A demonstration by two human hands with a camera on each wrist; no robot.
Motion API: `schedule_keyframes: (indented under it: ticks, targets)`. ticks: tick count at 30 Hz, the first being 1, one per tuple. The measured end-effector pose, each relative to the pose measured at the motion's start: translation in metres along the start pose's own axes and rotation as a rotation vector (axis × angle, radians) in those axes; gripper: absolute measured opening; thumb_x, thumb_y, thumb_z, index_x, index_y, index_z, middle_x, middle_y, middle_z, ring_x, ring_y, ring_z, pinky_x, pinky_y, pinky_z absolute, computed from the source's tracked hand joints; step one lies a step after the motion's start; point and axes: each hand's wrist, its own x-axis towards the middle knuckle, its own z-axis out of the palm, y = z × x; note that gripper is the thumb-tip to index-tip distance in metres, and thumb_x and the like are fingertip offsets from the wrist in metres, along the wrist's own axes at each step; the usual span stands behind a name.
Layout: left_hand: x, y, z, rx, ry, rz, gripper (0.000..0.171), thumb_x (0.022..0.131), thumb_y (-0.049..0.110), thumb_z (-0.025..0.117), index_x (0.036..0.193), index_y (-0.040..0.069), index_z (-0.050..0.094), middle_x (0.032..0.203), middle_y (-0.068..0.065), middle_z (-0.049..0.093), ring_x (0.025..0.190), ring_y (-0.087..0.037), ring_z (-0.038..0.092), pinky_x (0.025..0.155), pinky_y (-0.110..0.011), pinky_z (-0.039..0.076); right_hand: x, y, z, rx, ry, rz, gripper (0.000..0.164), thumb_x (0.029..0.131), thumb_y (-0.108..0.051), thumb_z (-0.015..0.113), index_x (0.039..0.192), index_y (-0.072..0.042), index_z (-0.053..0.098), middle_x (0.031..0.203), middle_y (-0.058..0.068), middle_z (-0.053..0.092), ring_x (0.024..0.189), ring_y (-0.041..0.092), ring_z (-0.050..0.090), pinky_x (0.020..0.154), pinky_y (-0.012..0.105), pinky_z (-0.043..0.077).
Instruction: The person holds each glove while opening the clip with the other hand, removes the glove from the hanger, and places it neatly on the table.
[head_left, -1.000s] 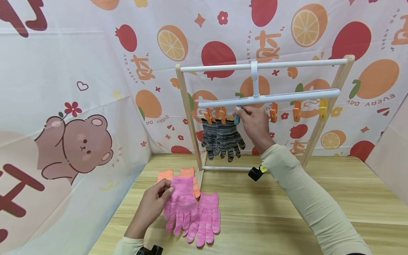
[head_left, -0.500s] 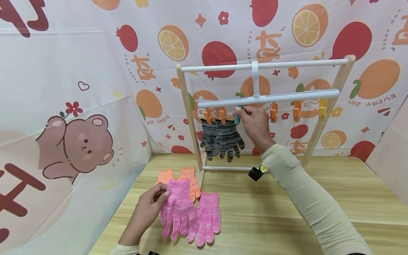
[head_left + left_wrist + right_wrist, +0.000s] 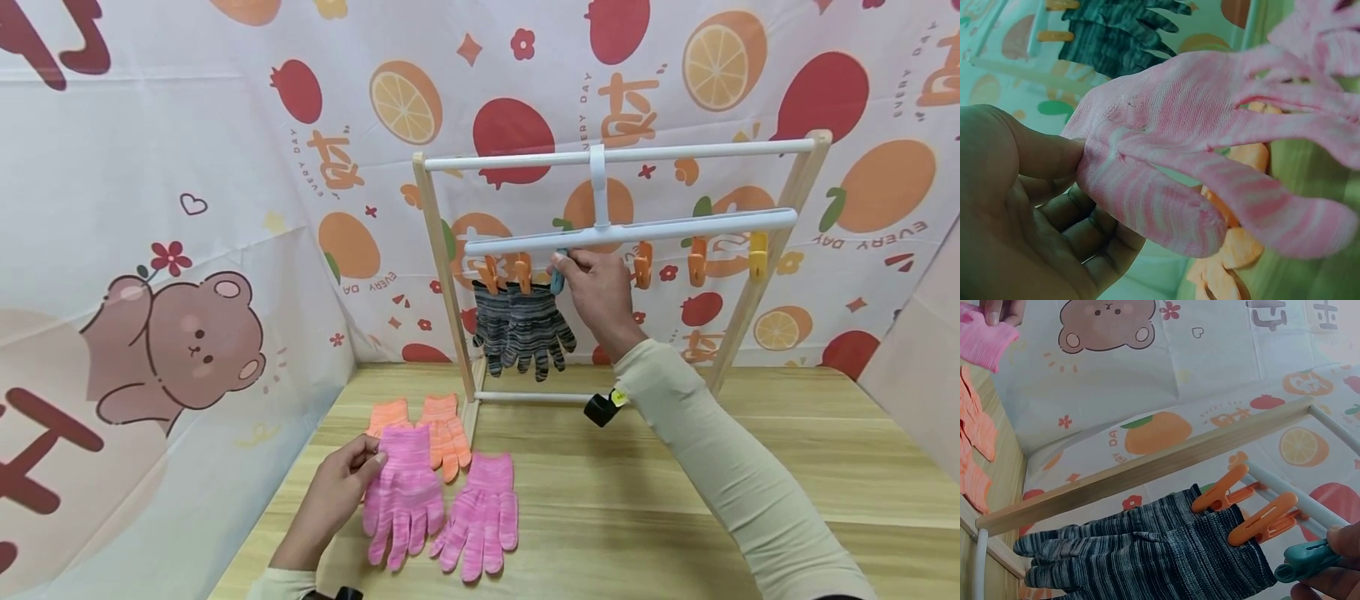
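My left hand (image 3: 330,492) pinches the cuff edge of a pink striped knit glove (image 3: 405,500) between thumb and fingers; the glove hangs fingers down. A second pink glove (image 3: 483,517) lies on the table to its right. With thumb and fingers, my right hand (image 3: 600,292) grips a teal clothespin (image 3: 1307,559) just under the white hanger (image 3: 690,227). Left of that hand, grey-black striped gloves (image 3: 534,325) hang by their cuffs from two orange clothespins (image 3: 1263,519). Behind the held glove lie orange gloves (image 3: 447,433), one partly hidden by it.
The hanger hooks over the top bar of a wooden rack (image 3: 450,275) at the back of the table (image 3: 637,517). Farther right on it are two orange clothespins (image 3: 697,262) and a yellow clothespin (image 3: 758,256). A printed cloth backdrop stands behind.
My left hand has shifted left and slightly toward me with the pink glove, uncovering more of the orange gloves. My right hand stays at the teal clothespin.
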Motion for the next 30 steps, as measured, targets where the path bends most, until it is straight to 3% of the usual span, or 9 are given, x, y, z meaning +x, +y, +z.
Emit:
schedule_keyframes:
  ticks: [3, 12, 19, 30]
  targets:
    - [0.006, -0.005, 0.0, 0.026, -0.008, -0.009, 0.007, 0.1, 0.005, 0.061, 0.104, 0.0, 0.065, 0.078, -0.004, 0.054, 0.063, -0.013, 0.048, 0.057, -0.027, 0.044, 0.0, 0.0, -0.001, 0.003, -0.006, 0.004, 0.031, 0.102, -0.027, 0.064, 0.116, -0.002, 0.076, 0.106, 0.012, 0.074, 0.106, 0.019, 0.062, 0.08, 0.037, 0.045]
    - [0.02, -0.021, 0.002, 0.1, -0.052, -0.036, 0.007, 0.101, 0.008, 0.06, 0.1, 0.001, 0.063, 0.078, -0.003, 0.051, 0.064, -0.016, 0.047, 0.056, -0.028, 0.042, 0.001, 0.0, -0.001, 0.013, -0.01, 0.014, 0.032, 0.102, -0.028, 0.064, 0.119, -0.003, 0.075, 0.108, 0.012, 0.074, 0.104, 0.019, 0.06, 0.076, 0.034, 0.041]
    - [0.021, -0.029, 0.004, 0.162, -0.097, -0.015, 0.003, 0.097, 0.004, 0.062, 0.096, 0.002, 0.064, 0.076, -0.002, 0.055, 0.071, -0.015, 0.049, 0.065, -0.028, 0.041, 0.002, 0.0, -0.001, 0.013, -0.01, 0.011, 0.032, 0.102, -0.027, 0.064, 0.119, -0.003, 0.074, 0.108, 0.015, 0.074, 0.11, 0.019, 0.063, 0.091, 0.041, 0.048]
    - [0.019, -0.036, 0.012, 0.228, -0.162, -0.002, 0.005, 0.096, 0.005, 0.063, 0.092, 0.008, 0.062, 0.071, 0.0, 0.05, 0.066, -0.017, 0.045, 0.063, -0.03, 0.037, 0.001, 0.002, -0.002, -0.003, -0.006, 0.024, 0.034, 0.102, -0.027, 0.065, 0.124, -0.003, 0.073, 0.107, 0.013, 0.074, 0.11, 0.018, 0.064, 0.092, 0.041, 0.05]
